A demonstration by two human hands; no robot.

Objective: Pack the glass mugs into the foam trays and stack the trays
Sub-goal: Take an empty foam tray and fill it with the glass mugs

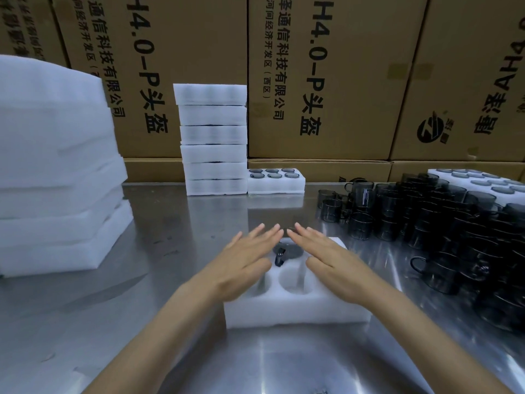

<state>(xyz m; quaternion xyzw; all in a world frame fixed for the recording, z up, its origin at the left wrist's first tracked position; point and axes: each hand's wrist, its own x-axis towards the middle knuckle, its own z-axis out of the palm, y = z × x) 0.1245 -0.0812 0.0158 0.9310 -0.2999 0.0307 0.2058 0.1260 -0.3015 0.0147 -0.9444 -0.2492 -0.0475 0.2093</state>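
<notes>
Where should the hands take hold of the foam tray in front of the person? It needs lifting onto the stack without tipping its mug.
Probably by its two short ends, one of the hands from each side, palms inward. The foam tray is a long, soft block, so end grips keep it level and the mug seated.

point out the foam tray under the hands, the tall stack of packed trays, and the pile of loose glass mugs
foam tray [295, 314], head view, on its bare front wall
stack of packed trays [213, 153], head view, on the side of a middle tray
loose glass mugs [360, 224], head view, on a front mug's wall

Head view, forward-down, near foam tray [295, 314].
</notes>
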